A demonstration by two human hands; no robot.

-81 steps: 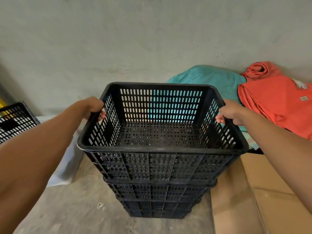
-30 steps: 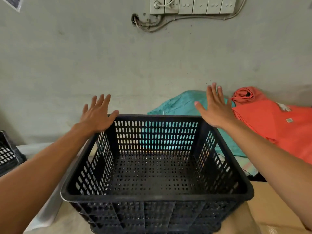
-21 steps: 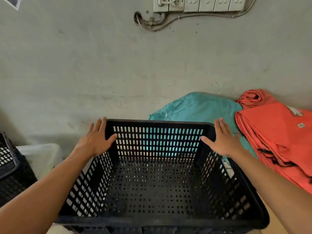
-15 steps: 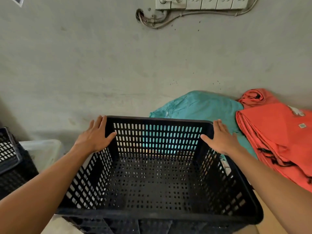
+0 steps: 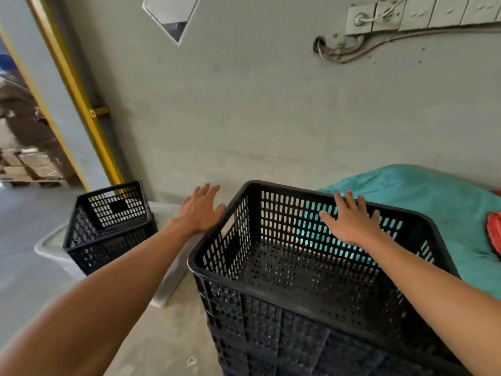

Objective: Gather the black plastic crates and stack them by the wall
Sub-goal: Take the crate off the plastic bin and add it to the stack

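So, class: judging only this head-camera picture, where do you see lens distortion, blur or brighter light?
Head view: the yellow pipe leans, a wide-angle effect; left hand and right hand look slightly soft; the doorway is brighter.

The top crate (image 5: 311, 267) at lower right is black, its walls pierced with slots and its floor with small holes. A second black crate (image 5: 108, 226) sits at left. Teal cloth (image 5: 433, 207), orange cloth (image 5: 494, 234), grey wall (image 5: 271, 118), yellow pipe (image 5: 81, 104).
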